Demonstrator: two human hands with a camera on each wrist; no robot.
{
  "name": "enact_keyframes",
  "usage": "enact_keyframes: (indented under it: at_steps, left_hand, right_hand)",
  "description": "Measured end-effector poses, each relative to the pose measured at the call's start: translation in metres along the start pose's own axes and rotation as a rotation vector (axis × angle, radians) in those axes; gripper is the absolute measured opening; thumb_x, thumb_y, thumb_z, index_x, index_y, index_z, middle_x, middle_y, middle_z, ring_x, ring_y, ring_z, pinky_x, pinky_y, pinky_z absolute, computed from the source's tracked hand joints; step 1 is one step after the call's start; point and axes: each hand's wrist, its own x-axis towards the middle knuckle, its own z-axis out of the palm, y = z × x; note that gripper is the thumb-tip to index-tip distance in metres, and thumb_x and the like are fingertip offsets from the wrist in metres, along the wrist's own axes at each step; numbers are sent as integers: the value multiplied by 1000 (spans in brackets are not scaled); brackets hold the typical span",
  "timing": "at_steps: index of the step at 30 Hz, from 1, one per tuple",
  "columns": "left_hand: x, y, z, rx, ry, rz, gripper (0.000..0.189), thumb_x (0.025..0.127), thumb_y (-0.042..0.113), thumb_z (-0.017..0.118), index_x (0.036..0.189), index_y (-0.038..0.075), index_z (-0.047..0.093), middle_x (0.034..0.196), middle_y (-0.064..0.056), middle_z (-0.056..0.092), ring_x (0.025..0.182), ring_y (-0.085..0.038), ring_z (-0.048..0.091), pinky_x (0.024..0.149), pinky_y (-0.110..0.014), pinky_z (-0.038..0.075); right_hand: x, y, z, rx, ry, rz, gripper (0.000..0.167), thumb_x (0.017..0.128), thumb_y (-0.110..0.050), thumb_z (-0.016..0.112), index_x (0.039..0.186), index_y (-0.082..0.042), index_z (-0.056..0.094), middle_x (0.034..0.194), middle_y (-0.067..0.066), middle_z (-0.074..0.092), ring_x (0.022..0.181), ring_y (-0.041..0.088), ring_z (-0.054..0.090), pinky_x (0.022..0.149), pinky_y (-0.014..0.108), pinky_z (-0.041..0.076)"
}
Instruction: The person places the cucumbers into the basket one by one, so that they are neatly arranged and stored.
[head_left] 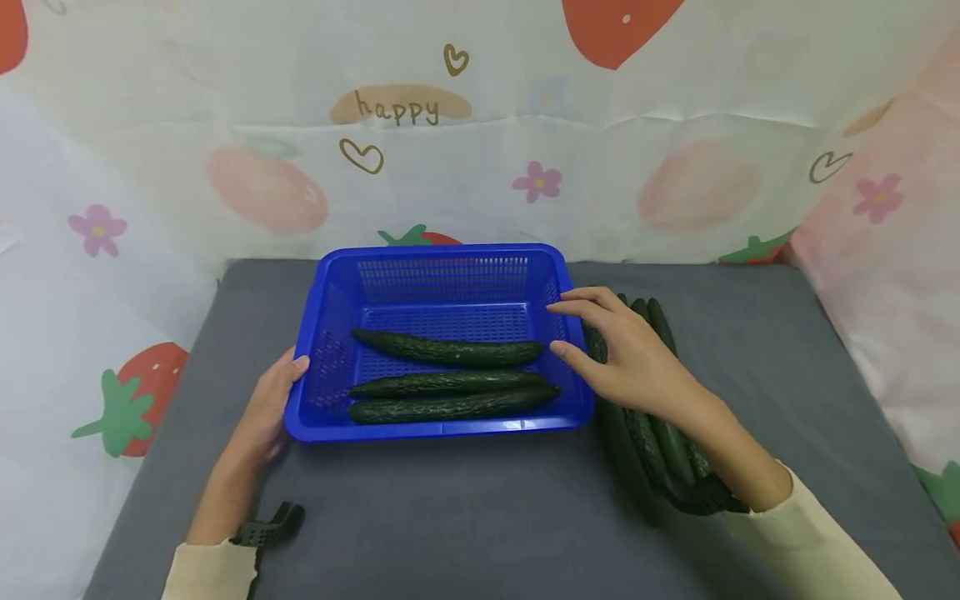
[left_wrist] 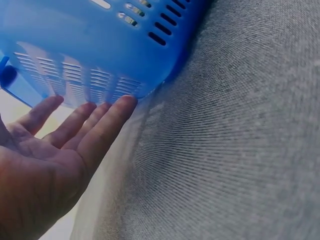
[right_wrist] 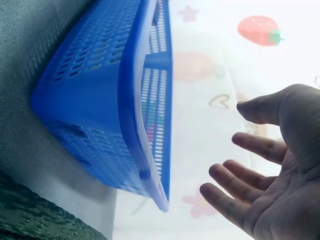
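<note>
- A printed backdrop (head_left: pixel 480 192) of strawberries, flowers and the word "happy" hangs behind the blue basket.
- A grey-covered table (head_left: pixel 420 517) spreads beneath the basket and out to either side.
- The blue basket (head_left: pixel 442 430), slotted and rectangular, sits between a person's two hands.
- More cucumbers (head_left: pixel 645 437) lie side by side to the basket's right, partly hidden under the right arm.
- The right hand (head_left: pixel 630 358) hovers above the basket's right rim, fingers spread and grasping nothing.
- The left hand (head_left: pixel 273 404) holds the basket's left side, thumb on the rim, fingertips against the outer wall.
- Three cucumbers (head_left: pixel 450 384) lie lengthwise inside the basket, two paired near its front wall.
- A dark strap (head_left: pixel 273 527) shows at the left wrist, below the basket's front-left corner.
</note>
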Motion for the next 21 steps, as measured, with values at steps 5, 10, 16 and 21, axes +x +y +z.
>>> enact_keyframes:
  at_steps: [5, 10, 16, 21]
  left_hand:
    - [0, 1, -1, 35, 2, -23, 61, 116, 30, 38, 161, -8, 24, 114, 8, 75, 99, -9, 75, 83, -27, 64]
    - [1, 1, 0, 21, -1, -28, 57, 116, 30, 38, 160, -5, 28, 113, 7, 75, 98, -10, 76, 82, -27, 64]
    - [1, 1, 0, 15, 7, -29, 55, 116, 31, 39, 158, -2, 30, 113, 8, 75, 99, -9, 75, 83, -26, 64]
    - [0, 2, 0, 35, 14, -42, 60, 116, 33, 39, 161, -5, 25, 115, 9, 74, 101, -8, 74, 84, -26, 63]
  right_hand:
    - [-5, 6, -5, 36, 23, -12, 42, 103, -19, 70, 144, -10, 62, 150, 13, 55, 131, 34, 62, 108, 54, 54]
    - [-9, 12, -8, 66, 34, 4, 43, 104, -17, 69, 145, -9, 61, 151, 13, 54, 129, 34, 63, 108, 55, 54]
    - [-17, 20, -11, 87, 73, 34, 44, 104, -16, 68, 146, -9, 60, 152, 15, 54, 137, 36, 57, 111, 58, 51]
    - [-27, 31, -10, 94, 103, 61, 45, 105, -15, 67, 148, -9, 58, 152, 16, 54, 138, 37, 56, 110, 56, 51]
